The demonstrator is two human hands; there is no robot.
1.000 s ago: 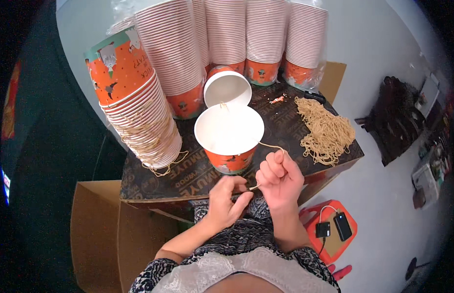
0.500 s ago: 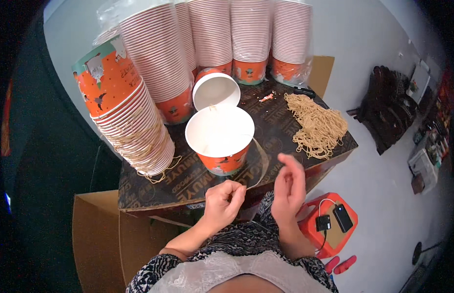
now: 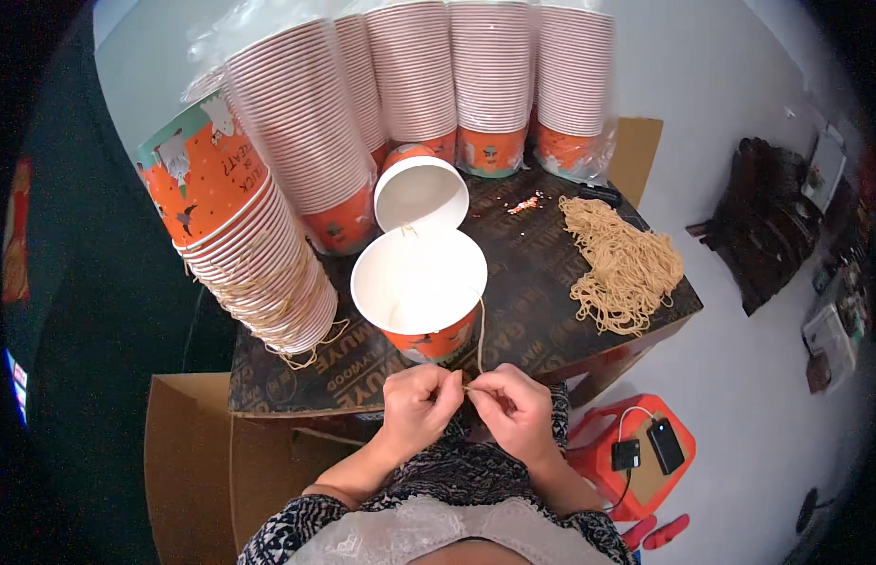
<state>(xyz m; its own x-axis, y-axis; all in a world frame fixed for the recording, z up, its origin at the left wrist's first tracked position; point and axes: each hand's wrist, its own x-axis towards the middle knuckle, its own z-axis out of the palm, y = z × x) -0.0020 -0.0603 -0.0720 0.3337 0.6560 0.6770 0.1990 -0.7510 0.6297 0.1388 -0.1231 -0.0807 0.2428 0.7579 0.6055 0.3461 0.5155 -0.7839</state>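
Near the table's front edge, my left hand (image 3: 417, 403) and my right hand (image 3: 515, 407) meet with fingers pinched on a thin tan cord (image 3: 481, 330). The cord runs up from them to the rim of an orange paper bucket (image 3: 428, 345). That bucket stands upright just beyond my hands, its white inside facing up. Behind it a second paper bucket (image 3: 421, 196) lies tipped with its mouth toward me. The cord's end between my fingertips is mostly hidden. On the right lies a loose heap of tan cords (image 3: 626, 268).
A leaning stack of nested buckets (image 3: 278, 273) with cords on its sides stands at left. Tall bagged stacks (image 3: 494, 75) line the back of the dark table (image 3: 362, 372). An open cardboard box (image 3: 188, 461) is at lower left, a red stool (image 3: 598, 490) at lower right.
My right hand has moved left to my left hand and closed on the cord. The cord now hangs closer to the bucket. The whole view has shifted slightly.
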